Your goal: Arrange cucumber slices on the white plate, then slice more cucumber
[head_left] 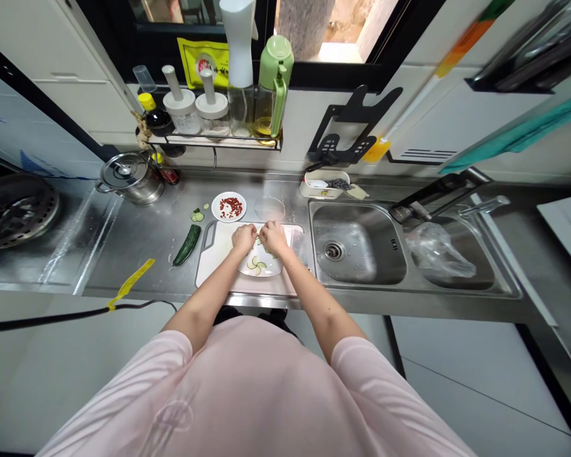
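My left hand (244, 238) and my right hand (273, 237) meet above a white plate (271, 270), their fingertips pinching a thin green cucumber slice (257, 236) between them. More cucumber slices (255, 264) lie on the plate, which sits on a white plastic cutting board (216, 270). A dark green cut cucumber (187, 245) lies on the steel counter left of the board. A few small slices (197, 216) sit near it, and a small white plate of red pieces (229, 207) stands just beyond the board.
A clear glass dish (269, 208) stands beyond the board. To the right is a steel double sink (356, 244) holding a plastic bag (438, 251). A steel pot (131, 179) stands at the back left, below a shelf of bottles and jars (214, 143).
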A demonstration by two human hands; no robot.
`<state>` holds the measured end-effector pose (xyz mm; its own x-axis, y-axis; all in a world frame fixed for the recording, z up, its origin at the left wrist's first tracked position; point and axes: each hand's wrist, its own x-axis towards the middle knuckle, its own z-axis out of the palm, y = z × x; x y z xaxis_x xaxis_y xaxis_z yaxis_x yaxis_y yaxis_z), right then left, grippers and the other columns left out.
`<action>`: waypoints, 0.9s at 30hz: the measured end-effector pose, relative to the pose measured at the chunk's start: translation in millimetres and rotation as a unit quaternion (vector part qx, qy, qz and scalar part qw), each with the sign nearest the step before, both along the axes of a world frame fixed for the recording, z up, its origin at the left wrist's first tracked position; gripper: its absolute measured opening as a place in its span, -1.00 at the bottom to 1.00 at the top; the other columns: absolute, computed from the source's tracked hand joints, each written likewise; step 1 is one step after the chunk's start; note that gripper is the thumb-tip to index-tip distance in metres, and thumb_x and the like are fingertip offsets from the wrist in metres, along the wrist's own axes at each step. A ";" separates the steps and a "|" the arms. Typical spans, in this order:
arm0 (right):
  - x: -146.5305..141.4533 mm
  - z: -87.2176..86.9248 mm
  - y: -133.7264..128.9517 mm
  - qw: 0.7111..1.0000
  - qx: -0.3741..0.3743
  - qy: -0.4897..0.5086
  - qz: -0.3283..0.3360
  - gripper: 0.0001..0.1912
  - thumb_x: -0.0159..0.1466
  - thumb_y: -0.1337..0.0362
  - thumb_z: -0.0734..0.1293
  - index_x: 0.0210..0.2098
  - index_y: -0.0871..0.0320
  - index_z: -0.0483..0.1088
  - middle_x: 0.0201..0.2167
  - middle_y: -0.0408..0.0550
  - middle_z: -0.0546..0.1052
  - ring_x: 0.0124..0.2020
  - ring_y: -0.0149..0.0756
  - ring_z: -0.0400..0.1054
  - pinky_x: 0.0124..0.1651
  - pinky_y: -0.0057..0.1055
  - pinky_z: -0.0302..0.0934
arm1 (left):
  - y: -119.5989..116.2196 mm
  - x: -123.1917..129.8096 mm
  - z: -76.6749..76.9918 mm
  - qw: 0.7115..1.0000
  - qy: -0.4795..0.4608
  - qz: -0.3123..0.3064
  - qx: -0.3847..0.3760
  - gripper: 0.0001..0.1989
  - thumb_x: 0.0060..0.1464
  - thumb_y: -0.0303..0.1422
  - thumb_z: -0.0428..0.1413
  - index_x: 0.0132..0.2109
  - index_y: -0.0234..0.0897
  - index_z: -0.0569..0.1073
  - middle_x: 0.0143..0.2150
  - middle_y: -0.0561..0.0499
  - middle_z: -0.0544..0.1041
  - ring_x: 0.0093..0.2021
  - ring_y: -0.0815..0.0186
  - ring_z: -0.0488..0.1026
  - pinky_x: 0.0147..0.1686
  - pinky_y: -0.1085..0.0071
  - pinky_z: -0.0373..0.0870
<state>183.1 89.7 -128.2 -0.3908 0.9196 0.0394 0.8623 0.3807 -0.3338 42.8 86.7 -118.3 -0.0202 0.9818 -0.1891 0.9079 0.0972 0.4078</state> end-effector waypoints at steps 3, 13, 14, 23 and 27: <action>0.4 0.8 -0.5 1.000 -0.008 0.007 0.001 -0.80 0.29 0.27 0.20 -0.28 0.14 0.46 -0.18 0.07 0.36 -0.07 -0.10 0.06 -0.08 -0.26 -0.02 | 0.1 -0.6 -0.1 1.000 -0.002 0.000 0.000 -0.84 0.10 -0.30 0.06 -0.18 -0.14 0.49 -0.15 -0.07 0.52 -0.12 0.21 0.41 -0.20 0.37 0.24; -0.5 1.2 1.8 0.999 -0.018 0.008 -0.026 -0.80 0.28 0.28 0.20 -0.24 0.15 0.45 -0.17 0.11 0.35 -0.06 -0.06 0.05 -0.07 -0.23 -0.04 | 0.7 -1.1 -3.9 1.000 0.001 -0.006 0.010 -0.84 0.10 -0.30 0.04 -0.19 -0.14 0.49 -0.16 -0.05 0.52 -0.15 0.22 0.41 -0.23 0.38 0.24; -0.5 0.5 1.8 0.999 -0.019 0.006 -0.026 -0.79 0.28 0.28 0.20 -0.24 0.15 0.45 -0.17 0.11 0.35 -0.06 -0.06 0.05 -0.07 -0.23 -0.04 | 0.7 -1.1 -4.5 1.000 0.002 -0.007 0.012 -0.84 0.10 -0.30 0.04 -0.20 -0.14 0.49 -0.16 -0.05 0.52 -0.15 0.22 0.41 -0.24 0.38 0.23; -0.4 -4.0 0.5 1.000 -0.009 0.000 -0.028 -0.80 0.29 0.27 0.19 -0.27 0.13 0.45 -0.18 0.09 0.35 -0.08 -0.09 0.07 -0.09 -0.25 -0.03 | -2.2 -0.9 0.6 1.000 -0.012 -0.002 0.003 -0.83 0.10 -0.29 0.06 -0.17 -0.15 0.49 -0.16 -0.05 0.51 -0.13 0.24 0.40 -0.19 0.40 0.23; -0.5 -3.6 -0.2 1.000 -0.010 0.001 -0.030 -0.80 0.29 0.26 0.19 -0.26 0.13 0.46 -0.18 0.10 0.35 -0.08 -0.08 0.06 -0.09 -0.25 -0.03 | -3.4 -1.2 2.4 1.000 -0.019 -0.002 0.003 -0.82 0.11 -0.29 0.06 -0.15 -0.14 0.49 -0.15 -0.05 0.51 -0.11 0.25 0.39 -0.17 0.40 0.23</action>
